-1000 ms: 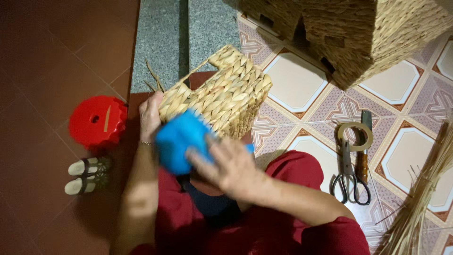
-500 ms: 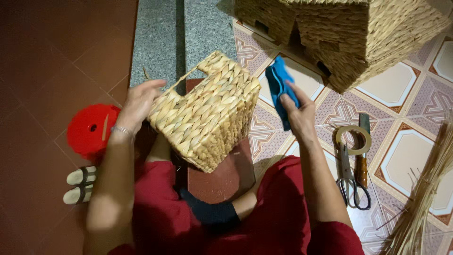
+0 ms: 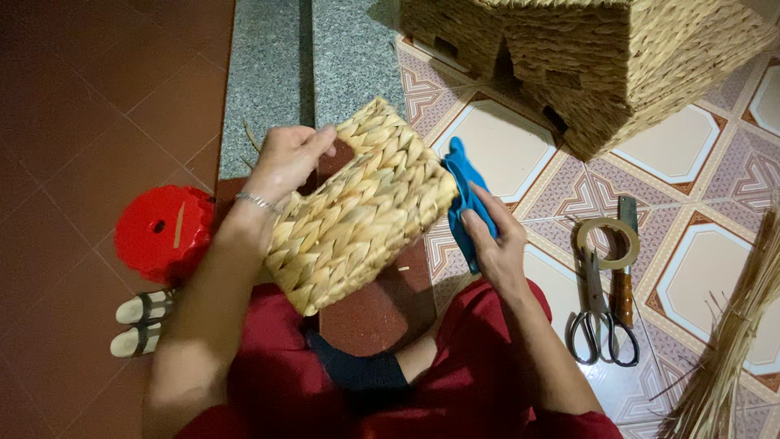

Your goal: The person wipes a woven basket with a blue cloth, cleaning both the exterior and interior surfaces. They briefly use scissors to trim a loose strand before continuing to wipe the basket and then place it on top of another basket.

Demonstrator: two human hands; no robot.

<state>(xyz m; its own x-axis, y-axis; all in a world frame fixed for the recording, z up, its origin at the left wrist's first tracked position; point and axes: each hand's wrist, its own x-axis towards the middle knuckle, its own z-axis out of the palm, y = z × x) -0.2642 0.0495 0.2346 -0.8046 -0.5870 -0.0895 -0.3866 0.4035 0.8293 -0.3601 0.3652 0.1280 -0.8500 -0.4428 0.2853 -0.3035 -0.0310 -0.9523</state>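
One woven basket (image 3: 357,211) is held tilted above the person's lap, the left hand (image 3: 286,158) curled over its rim and the right hand (image 3: 496,244) closed on one blue cloth (image 3: 465,195) against its side. On the floor (image 3: 504,146) to the right lie one pair of scissors (image 3: 600,313), one tape roll (image 3: 608,242) and a knife (image 3: 624,276); stacked baskets (image 3: 601,65) stand beyond, and one red stool (image 3: 161,232) and two sandals (image 3: 140,323) sit left.

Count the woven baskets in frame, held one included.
3, maybe more. One woven basket is gripped by the left hand, with the right hand beside it. Two stacked baskets sit top right, cut by the frame edge, so others may be hidden.
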